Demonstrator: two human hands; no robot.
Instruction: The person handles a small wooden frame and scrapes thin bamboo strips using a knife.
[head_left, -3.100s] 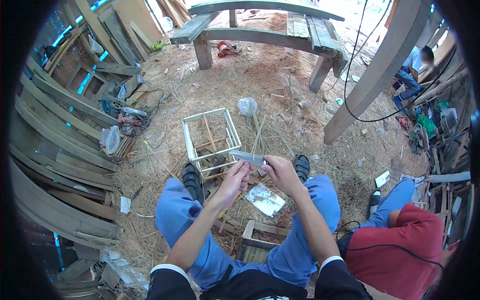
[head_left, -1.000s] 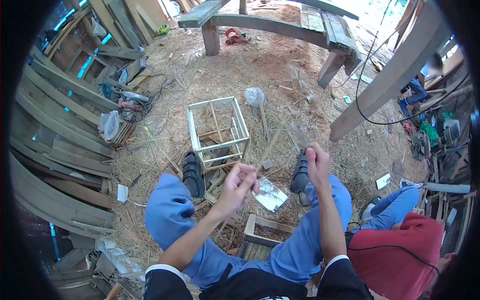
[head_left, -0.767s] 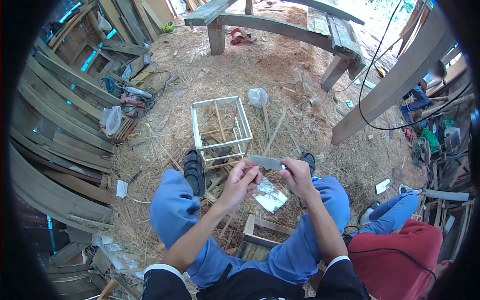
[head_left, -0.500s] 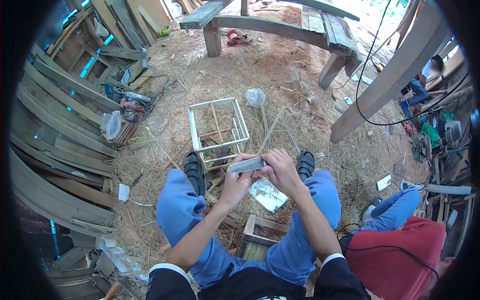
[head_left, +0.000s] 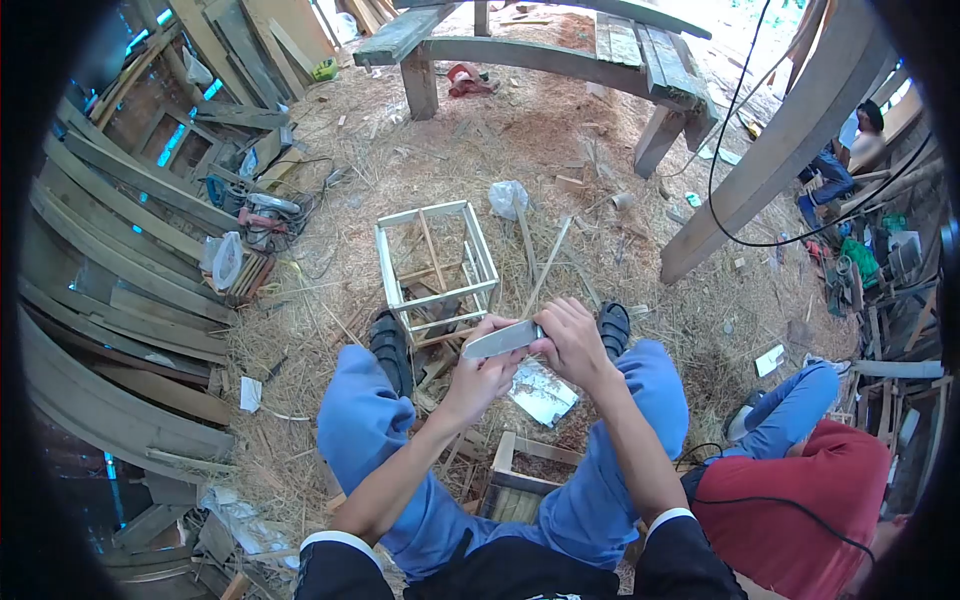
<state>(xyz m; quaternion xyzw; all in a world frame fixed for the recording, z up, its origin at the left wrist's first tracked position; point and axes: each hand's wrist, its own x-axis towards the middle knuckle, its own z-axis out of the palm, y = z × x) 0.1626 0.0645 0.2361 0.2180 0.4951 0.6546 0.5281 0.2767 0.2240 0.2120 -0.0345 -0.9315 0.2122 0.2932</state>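
My right hand (head_left: 573, 341) is wrapped round the handle of a knife (head_left: 500, 341), whose broad blade points left across my left hand (head_left: 483, 376). The fingers of my left hand are closed beneath the blade; what they hold, if anything, is too small to make out. Both hands are close together above the floor between my knees. Below them lies a white, speckled sheet (head_left: 543, 392). A small frame of wooden sticks (head_left: 391, 266) stands just beyond my left foot. Nearer to me, between my legs, is a wooden box-like piece (head_left: 501, 458).
A person in a red shirt (head_left: 790, 500) sits at my right. Another person (head_left: 832, 170) is at the far right. A wooden bench (head_left: 530, 52) and a slanting post (head_left: 775, 160) stand ahead. Power tools (head_left: 268, 222) and stacked boards (head_left: 110, 330) are at the left.
The knife has gone from held apart at the right, about a second ago, back across my left hand. Since half a second ago its blade has shifted slightly right.
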